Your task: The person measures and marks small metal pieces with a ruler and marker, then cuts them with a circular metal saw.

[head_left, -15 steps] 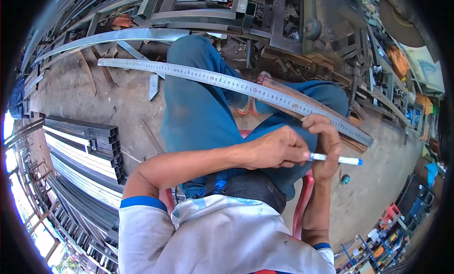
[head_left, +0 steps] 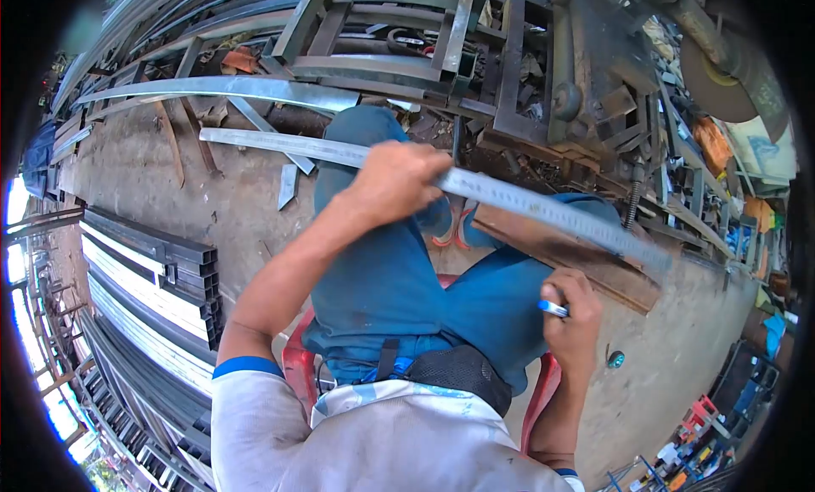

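A long steel ruler [head_left: 526,205] stretches across above both knees, its right end smeared by motion. My left hand [head_left: 399,179] is closed around it near the middle. In my right hand [head_left: 570,309] is a marker pen [head_left: 552,308], with its blue end poking out of the curled fingers; the rest is hidden by the hand. Beneath the ruler, a brown rusty metal bar [head_left: 569,250] rests by my right thigh and is now more exposed. My right hand is apart from the ruler and the bar.
Rectangular steel tubes [head_left: 153,263] are stacked at the left. Welded metal frames [head_left: 373,63] and a machine with a cutting disc [head_left: 709,63] stand ahead. A red chair [head_left: 297,356] is under me. A small green round object [head_left: 615,359] lies on the floor at right.
My left hand has left the pen and moved forward and left onto the ruler, which has been lifted off the rusty bar. My right hand has dropped slightly, with the pen in it.
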### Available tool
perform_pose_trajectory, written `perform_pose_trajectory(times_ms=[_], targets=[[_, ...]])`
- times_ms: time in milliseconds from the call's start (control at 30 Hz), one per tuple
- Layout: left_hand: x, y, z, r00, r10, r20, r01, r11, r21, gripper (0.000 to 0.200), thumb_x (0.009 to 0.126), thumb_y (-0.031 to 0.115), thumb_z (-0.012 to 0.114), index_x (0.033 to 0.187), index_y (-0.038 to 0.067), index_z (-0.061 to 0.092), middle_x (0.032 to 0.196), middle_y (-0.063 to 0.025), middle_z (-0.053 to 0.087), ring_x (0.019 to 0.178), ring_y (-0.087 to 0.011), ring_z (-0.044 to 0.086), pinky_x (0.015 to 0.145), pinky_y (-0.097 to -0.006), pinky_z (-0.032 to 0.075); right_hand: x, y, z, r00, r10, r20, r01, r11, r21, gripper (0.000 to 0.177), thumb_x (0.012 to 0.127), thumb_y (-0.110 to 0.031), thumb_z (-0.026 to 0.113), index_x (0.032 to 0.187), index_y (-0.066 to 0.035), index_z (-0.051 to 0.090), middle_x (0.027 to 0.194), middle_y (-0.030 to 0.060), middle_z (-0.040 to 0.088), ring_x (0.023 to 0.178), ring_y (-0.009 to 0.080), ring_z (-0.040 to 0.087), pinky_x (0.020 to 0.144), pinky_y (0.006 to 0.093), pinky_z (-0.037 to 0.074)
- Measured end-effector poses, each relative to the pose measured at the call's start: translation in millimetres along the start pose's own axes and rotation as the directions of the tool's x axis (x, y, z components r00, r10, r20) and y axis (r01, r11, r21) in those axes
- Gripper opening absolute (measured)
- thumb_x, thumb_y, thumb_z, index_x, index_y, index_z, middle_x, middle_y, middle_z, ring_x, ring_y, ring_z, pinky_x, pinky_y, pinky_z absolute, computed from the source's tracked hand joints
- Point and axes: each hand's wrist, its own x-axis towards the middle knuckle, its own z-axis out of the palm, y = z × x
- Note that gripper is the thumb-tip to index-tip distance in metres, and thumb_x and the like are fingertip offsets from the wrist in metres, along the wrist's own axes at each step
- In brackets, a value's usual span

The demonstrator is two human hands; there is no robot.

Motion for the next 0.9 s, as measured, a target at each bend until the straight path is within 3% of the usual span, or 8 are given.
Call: perform_pose_trajectory(times_ms=[33,67,133,167,300,467,733,900], targets=[[2,-13,-6,0.993,-0.006,-0.121,0.001,0.999,-0.044,0.031,0.071,0.015,0.078,0.101,0.011,0.071,0.091,-0.0108,0.07,0.087,-0.0333,0.069,0.076,-0.0443,0.056,-1,0,1,0.993,0.1,0.055,-0.101,0.995,0.01,0.022,0.084,-0.002,0.069,0.105,-0.001,0.065,0.111,0.0162,0.065,0.09,0.0359,0.065,0.076,0.0383,0.054],[6,-27,-12,0.988,-0.097,-0.122,0.088,0.993,-0.075,0.041,0.068,0.016,0.081,0.108,0.011,0.072,0.098,-0.0116,0.072,0.091,-0.0333,0.069,0.08,-0.0427,0.056,4,-2,1,0.994,0.1,0.044,-0.1,0.995,0.0,0.022,0.084,-0.002,0.069,0.105,-0.001,0.065,0.111,0.0162,0.065,0.09,0.0359,0.065,0.076,0.0383,0.054],[11,-66,-22,0.963,-0.166,-0.212,0.161,0.986,-0.042,0.042,0.069,0.016,0.081,0.11,0.011,0.073,0.103,-0.0135,0.073,0.095,-0.0346,0.069,0.083,-0.0428,0.056,18,-4,-1,0.996,0.087,-0.012,-0.088,0.975,-0.206,0.045,0.082,-0.005,0.073,0.125,-0.004,0.06,0.132,0.0177,0.057,0.103,0.0408,0.064,0.086,0.0454,0.053],[16,-77,-34,0.957,-0.202,-0.207,0.2,0.979,-0.029,0.04,0.07,0.015,0.08,0.109,0.012,0.073,0.101,-0.0138,0.073,0.093,-0.0353,0.069,0.082,-0.0437,0.056,21,2,-4,0.974,0.204,0.098,-0.169,0.943,-0.286,0.068,0.077,-0.01,0.077,0.139,-0.006,0.049,0.146,0.0178,0.046,0.113,0.0428,0.061,0.09,0.0492,0.053],[35,-121,-45,0.935,-0.277,-0.22,0.294,0.955,0.048,0.036,0.074,0.019,0.077,0.11,0.014,0.074,0.098,-0.0156,0.072,0.092,-0.036,0.069,0.08,-0.045,0.055,36,9,0,0.889,0.383,0.253,-0.243,0.861,-0.447,0.079,0.074,-0.017,0.082,0.143,-0.006,0.044,0.148,0.0158,0.042,0.109,0.0428,0.063,0.088,0.0495,0.054],[82,-179,-34,0.902,-0.316,-0.293,0.395,0.878,0.27,0.035,0.078,0.026,0.076,0.111,0.015,0.074,0.095,-0.0177,0.072,0.089,-0.0371,0.069,0.079,-0.047,0.055,41,18,6,0.919,0.337,0.204,-0.215,0.863,-0.457,0.079,0.074,-0.018,0.082,0.142,-0.005,0.045,0.142,0.0169,0.044,0.102,0.0433,0.065,0.084,0.0499,0.055],[182,-260,-13,0.905,-0.232,-0.357,0.357,0.87,0.34,0.026,0.079,0.022,0.072,0.104,0.015,0.073,0.09,-0.0178,0.072,0.087,-0.0368,0.071,0.079,-0.0485,0.056,54,25,10,0.936,0.279,0.217,-0.143,0.86,-0.489,0.071,0.072,-0.016,0.082,0.131,-0.004,0.046,0.131,0.0166,0.047,0.088,0.0404,0.068,0.072,0.0478,0.058],[223,-275,8,0.876,-0.376,-0.301,0.463,0.83,0.311,0.025,0.081,0.021,0.07,0.106,0.014,0.073,0.096,-0.0184,0.073,0.094,-0.0369,0.07,0.081,-0.0481,0.056,62,26,8,0.901,0.296,0.317,-0.077,0.829,-0.554,0.07,0.073,-0.018,0.081,0.132,-0.003,0.046,0.13,0.0165,0.048,0.085,0.0358,0.07,0.067,0.0457,0.059]])
